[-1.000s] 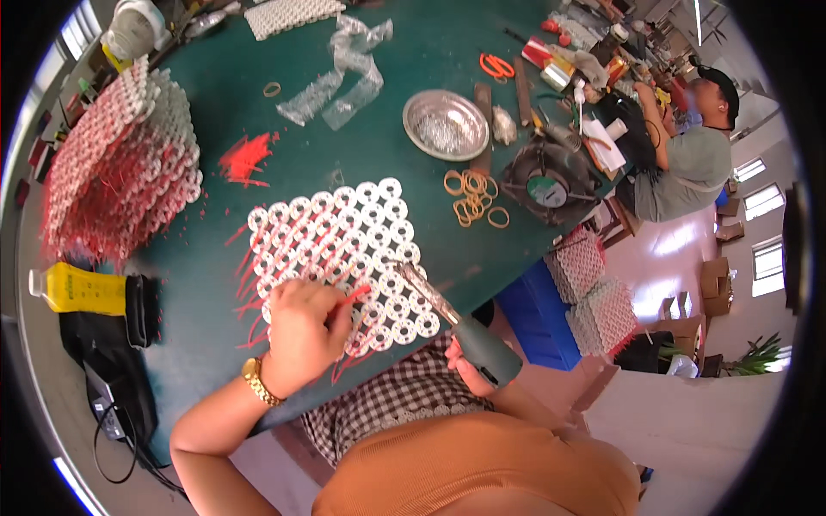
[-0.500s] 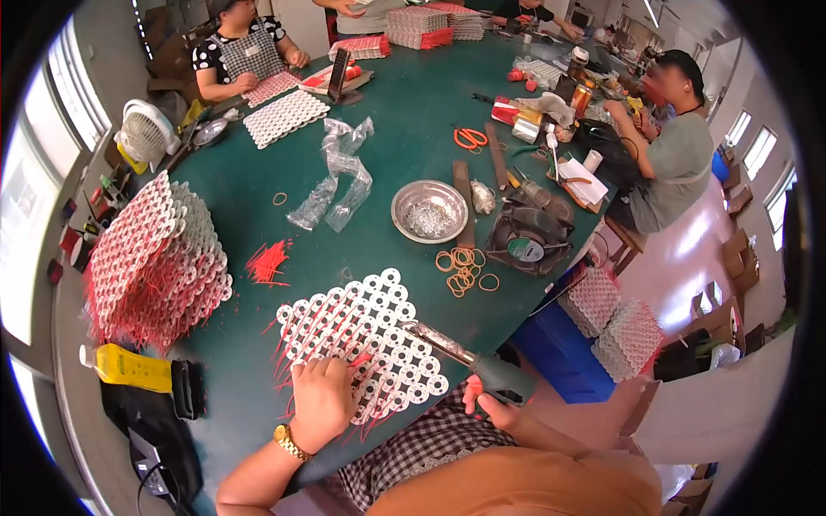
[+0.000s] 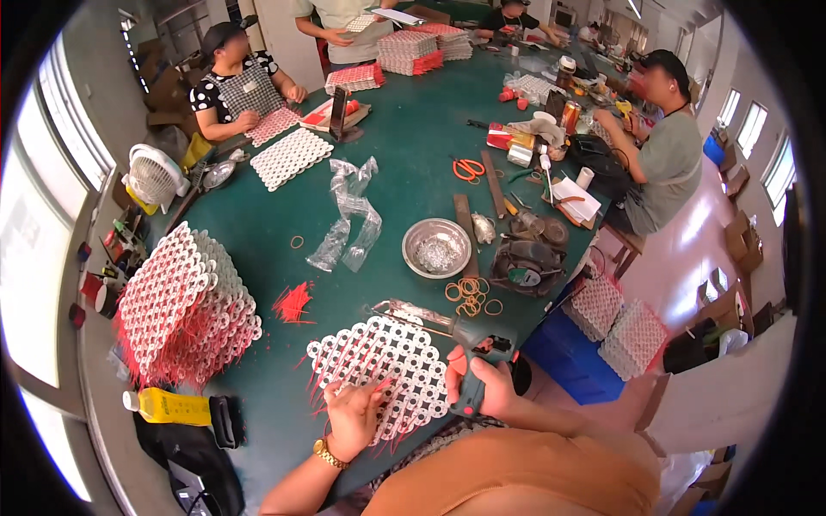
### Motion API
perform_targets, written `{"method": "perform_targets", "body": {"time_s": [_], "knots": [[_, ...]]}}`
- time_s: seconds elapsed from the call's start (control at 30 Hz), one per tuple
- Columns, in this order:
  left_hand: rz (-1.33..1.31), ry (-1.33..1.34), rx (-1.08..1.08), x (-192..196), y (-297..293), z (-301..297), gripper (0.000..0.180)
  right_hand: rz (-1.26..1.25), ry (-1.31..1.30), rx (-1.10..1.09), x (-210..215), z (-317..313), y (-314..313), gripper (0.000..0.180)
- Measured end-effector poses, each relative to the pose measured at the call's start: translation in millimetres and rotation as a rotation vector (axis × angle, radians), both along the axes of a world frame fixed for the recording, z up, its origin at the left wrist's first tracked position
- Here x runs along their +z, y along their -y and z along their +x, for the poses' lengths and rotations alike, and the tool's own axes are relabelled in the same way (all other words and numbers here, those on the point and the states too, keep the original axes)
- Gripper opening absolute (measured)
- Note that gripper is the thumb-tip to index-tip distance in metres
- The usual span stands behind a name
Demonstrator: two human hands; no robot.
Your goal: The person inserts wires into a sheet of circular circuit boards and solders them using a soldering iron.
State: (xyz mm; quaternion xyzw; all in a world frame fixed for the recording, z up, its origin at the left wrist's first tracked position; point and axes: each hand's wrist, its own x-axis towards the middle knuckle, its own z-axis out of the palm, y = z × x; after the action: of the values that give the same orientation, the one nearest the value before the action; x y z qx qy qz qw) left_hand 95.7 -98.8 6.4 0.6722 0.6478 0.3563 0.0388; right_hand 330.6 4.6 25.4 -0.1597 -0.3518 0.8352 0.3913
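A flat mat of white rings with red ties (image 3: 379,370) lies on the green table (image 3: 404,138) at the near edge. My left hand (image 3: 351,414) rests on the mat's near side, fingers pinching at a ring; a gold watch is on that wrist. My right hand (image 3: 480,385) grips a dark hand tool (image 3: 482,357) with an orange trigger and a long metal blade lying across the mat's far edge.
A tall stack of ring mats (image 3: 185,310) stands at left, loose red ties (image 3: 292,303) beside it. A steel bowl (image 3: 436,248), rubber bands (image 3: 469,297), clear plastic bags (image 3: 348,215) and scissors (image 3: 467,168) lie beyond. Other people sit around the table.
The view has tilted up, showing more of the table and the people. My right hand has come up from below the table edge onto the tool's handle; my left hand stays on the mat.
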Motion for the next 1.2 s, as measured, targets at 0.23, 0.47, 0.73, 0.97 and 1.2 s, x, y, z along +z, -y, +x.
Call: {"method": "perform_targets", "body": {"time_s": [0.23,0.47,0.73,0.97,1.2], "knots": [[0.001,0.152,-0.138,2,3,-14,0.008,0.117,0.156,-0.033,22,-50,-22,0.028],[0.053,0.226,-0.085,23,0,-2,0.007,0.171,0.314,0.201,-4,-68,-29,0.033],[-0.094,0.255,-0.073,32,-12,2,0.012,0.038,0.136,0.269,1,-64,-30,0.039],[-0.162,0.175,-0.137,40,-38,11,0.023,0.036,0.120,0.269,-6,-53,-35,0.040],[-0.091,0.053,-0.318,45,-78,16,0.020,0.109,0.152,0.255,-17,-35,-58,0.043]]}}
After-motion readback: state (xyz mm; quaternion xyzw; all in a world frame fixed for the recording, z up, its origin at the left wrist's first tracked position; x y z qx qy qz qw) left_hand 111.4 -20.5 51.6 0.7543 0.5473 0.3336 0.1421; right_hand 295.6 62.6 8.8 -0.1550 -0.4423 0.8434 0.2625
